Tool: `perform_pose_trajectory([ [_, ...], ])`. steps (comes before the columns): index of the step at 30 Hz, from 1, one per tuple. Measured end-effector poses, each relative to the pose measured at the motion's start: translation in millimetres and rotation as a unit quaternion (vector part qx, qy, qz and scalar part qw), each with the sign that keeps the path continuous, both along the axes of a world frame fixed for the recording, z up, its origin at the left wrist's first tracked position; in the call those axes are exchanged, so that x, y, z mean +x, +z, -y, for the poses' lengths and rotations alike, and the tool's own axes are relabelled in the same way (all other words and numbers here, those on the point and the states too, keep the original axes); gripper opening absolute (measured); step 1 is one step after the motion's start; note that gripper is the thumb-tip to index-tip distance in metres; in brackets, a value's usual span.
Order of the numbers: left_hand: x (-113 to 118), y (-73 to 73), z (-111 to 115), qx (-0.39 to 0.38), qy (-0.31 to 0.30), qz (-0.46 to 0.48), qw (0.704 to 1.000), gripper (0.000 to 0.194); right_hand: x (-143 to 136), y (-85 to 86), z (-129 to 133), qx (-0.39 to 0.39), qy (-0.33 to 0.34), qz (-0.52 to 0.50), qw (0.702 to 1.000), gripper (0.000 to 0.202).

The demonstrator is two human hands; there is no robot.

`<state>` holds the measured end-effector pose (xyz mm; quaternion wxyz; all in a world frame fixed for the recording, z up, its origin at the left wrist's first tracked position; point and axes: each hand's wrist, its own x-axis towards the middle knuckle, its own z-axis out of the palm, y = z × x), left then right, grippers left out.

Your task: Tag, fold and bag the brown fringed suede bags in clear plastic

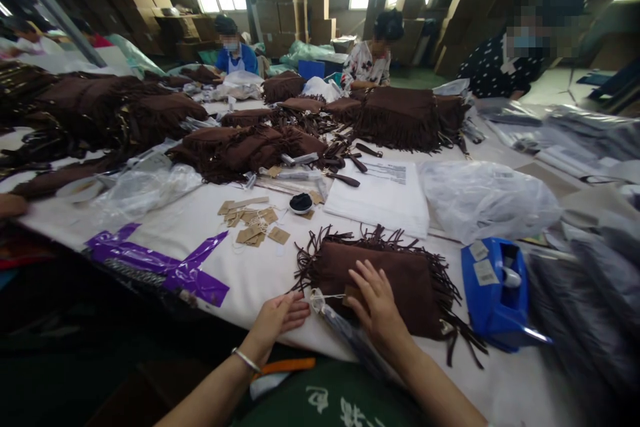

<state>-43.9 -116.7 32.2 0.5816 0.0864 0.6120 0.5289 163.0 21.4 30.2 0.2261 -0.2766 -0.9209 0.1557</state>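
Note:
A brown suede bag with fringe [400, 277] lies on the white table [260, 267] right in front of me. My right hand [377, 307] rests flat on its near left part, fingers spread, over a small tan tag. My left hand [277, 320] sits at the table edge just left of the bag, fingertips pinching a thin string with a clear plastic piece [320, 300] at the bag's corner. A silver bracelet is on my left wrist.
A blue tape dispenser [495, 290] stands right of the bag. Clear plastic bags [487, 200], white paper [380, 197], loose tan tags [255, 223], a small black dish [301, 203] and purple tape [165, 263] lie around. Several brown fringed bags [395, 117] are piled farther back, where three people work.

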Motion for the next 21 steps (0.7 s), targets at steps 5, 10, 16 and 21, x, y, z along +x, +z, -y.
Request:
perform_pose_trajectory([
  [5,20,-2.5,-12,0.052,0.023,0.102,0.993,0.036,-2,-0.8,36,0.054,0.08,0.146,0.985,0.081],
  [10,32,-3.7,-26,0.05,0.059,0.142,0.987,0.031,-3,-17.5,19,0.155,0.044,0.163,0.973,0.073],
  [16,41,-6.0,-51,0.102,0.098,0.293,0.946,0.013,-3,-13.0,3,0.202,0.082,0.128,0.967,0.061],
  [21,38,-10.4,-82,0.11,0.085,0.353,0.925,0.011,3,-3.1,11,0.215,0.073,0.089,0.97,0.059],
])
